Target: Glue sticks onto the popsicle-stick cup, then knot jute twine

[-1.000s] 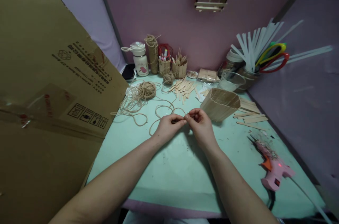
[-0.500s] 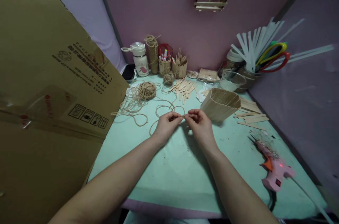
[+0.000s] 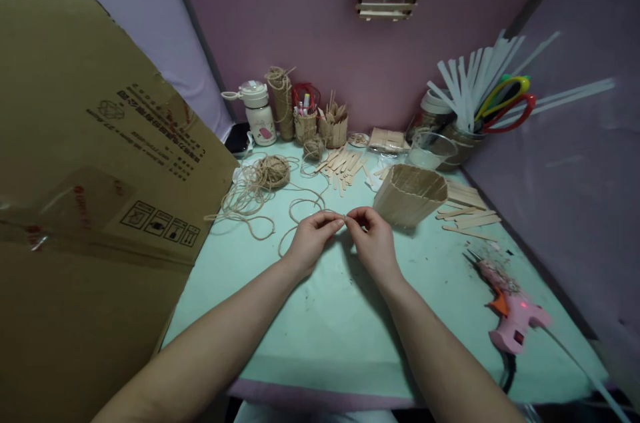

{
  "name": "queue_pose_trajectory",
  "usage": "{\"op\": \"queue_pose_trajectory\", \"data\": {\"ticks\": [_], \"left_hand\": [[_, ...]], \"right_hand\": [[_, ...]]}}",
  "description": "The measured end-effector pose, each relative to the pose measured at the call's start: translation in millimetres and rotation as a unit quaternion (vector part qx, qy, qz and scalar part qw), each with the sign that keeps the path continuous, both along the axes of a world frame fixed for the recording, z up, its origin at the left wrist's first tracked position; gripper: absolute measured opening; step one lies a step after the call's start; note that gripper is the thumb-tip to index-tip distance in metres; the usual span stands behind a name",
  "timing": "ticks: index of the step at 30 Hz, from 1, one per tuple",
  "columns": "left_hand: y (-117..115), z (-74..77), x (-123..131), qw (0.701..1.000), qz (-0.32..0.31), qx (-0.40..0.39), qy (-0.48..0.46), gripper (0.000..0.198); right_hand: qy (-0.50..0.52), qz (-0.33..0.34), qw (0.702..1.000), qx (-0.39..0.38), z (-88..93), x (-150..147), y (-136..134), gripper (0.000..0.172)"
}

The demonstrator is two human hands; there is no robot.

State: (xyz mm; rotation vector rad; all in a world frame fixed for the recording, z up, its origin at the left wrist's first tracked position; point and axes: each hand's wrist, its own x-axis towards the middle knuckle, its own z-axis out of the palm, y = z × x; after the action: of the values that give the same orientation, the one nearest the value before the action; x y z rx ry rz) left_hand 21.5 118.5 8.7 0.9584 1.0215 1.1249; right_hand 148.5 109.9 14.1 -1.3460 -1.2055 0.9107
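My left hand [image 3: 311, 240] pinches a length of jute twine [image 3: 299, 202] between thumb and forefinger. Its tips meet those of my right hand [image 3: 373, 240], which is closed in a pinch at the end of the same twine; the bit between the fingertips is mostly hidden. From my left hand the twine loops back over the table towards a ball of twine [image 3: 273, 172] with loose tangled coils. Just beyond my right hand stands a container made of wooden craft sticks [image 3: 407, 200], its top open.
A pink hot glue gun [image 3: 513, 316] with a red light lies at the right. Loose craft sticks [image 3: 345, 166] are spread at the back. A large cardboard box [image 3: 100, 210] walls off the left. Scissors [image 3: 510, 106] and white strips stand in a jar at the back right.
The view has shifted slightly, so things appear a little further left. My fingertips have drawn closer together on the twine, and my right fingers are more tightly bunched.
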Motion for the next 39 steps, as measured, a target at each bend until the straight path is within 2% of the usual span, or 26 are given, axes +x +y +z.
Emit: {"op": "queue_pose_trajectory", "data": {"ticks": [4, 10, 14, 17, 24, 28, 35, 37, 39], "left_hand": [[2.2, -1.0, -0.6, 0.997, 0.061, 0.024, 0.044, 0.023], [0.7, 4.0, -3.8, 0.981, 0.069, 0.126, 0.129, 0.012], [-1.5, 7.8, -3.2, 0.973, 0.079, 0.146, 0.163, 0.010], [-1.8, 8.0, -3.4, 0.965, 0.085, 0.165, 0.185, 0.009], [-2.5, 3.4, -4.2, 0.953, 0.074, 0.203, 0.214, 0.008], [-3.3, 2.8, -3.7, 0.950, 0.076, 0.208, 0.221, 0.008], [-4.9, 5.5, 0.4, 0.967, 0.073, 0.146, 0.197, 0.010], [-4.1, 5.1, 1.9, 0.983, 0.075, 0.095, 0.137, 0.009], [-2.4, 4.8, 2.5, 0.998, 0.054, -0.002, 0.024, 0.011]], "right_hand": [[-0.044, -0.010, 0.999, 0.018, 0.8, 0.3, -2.1, 0.015], [-0.032, 0.008, 0.999, 0.010, 1.3, 1.0, -2.7, 0.019], [-0.086, -0.030, 0.993, 0.072, 3.7, -0.6, -5.7, 0.012], [-0.116, -0.008, 0.988, 0.105, 5.4, -2.0, -7.9, 0.013], [-0.034, 0.024, 0.999, 0.026, 2.8, 0.4, -3.5, 0.015], [-0.020, 0.025, 0.999, 0.020, 3.1, 2.0, -2.2, 0.015], [-0.083, 0.000, 0.995, 0.056, 1.2, -0.5, -4.3, 0.012], [-0.115, -0.008, 0.990, 0.081, 1.8, -2.7, -6.2, 0.011], [-0.141, -0.005, 0.983, 0.121, 2.9, -4.9, -8.5, 0.011]]}}
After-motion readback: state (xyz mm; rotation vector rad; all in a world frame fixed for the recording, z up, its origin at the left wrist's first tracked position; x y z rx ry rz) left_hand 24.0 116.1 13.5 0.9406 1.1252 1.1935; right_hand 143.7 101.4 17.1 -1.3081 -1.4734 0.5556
